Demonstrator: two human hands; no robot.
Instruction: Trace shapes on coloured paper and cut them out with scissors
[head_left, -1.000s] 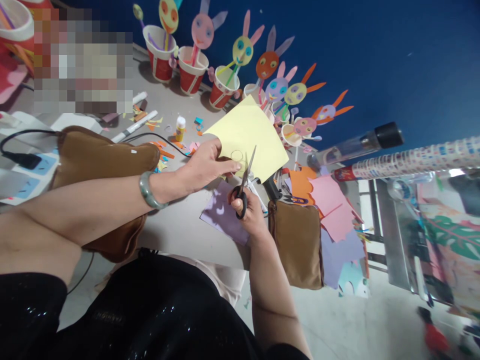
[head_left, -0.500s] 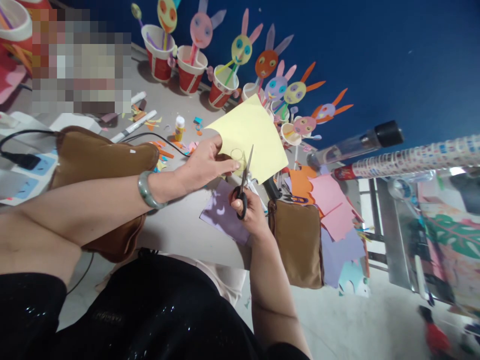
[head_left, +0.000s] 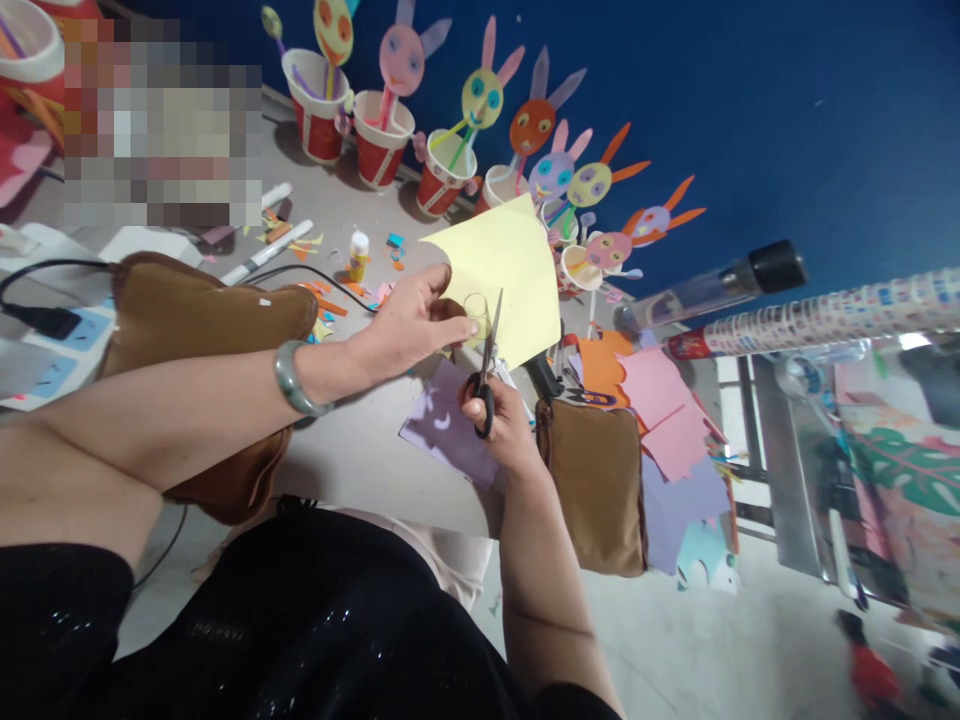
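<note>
My left hand [head_left: 412, 318], a bangle on its wrist, pinches the lower left edge of a yellow paper sheet [head_left: 514, 265] held above the table. A small circle outline is drawn on the sheet close to my thumb tip. In my right hand [head_left: 506, 425] is a pair of black-handled scissors [head_left: 491, 345], finger and thumb through the loops. The blades point up and away, right beside the drawn circle; they look nearly closed. Beneath my hands lies a purple paper sheet [head_left: 454, 440] on the table, with shadows across it.
Red-and-white paper cups [head_left: 382, 145] with paper rabbit faces line the blue wall. A glue bottle [head_left: 358, 257], white markers [head_left: 270, 250] and paper scraps lie left. Brown cushions [head_left: 592, 480] flank me. Orange and pink paper [head_left: 660, 405] sits right, near a patterned roll [head_left: 817, 315].
The yellow sheet has turned and bent slightly, its right corner shifting left. Both hands stay almost in place, and the scissor blades have moved only slightly.
</note>
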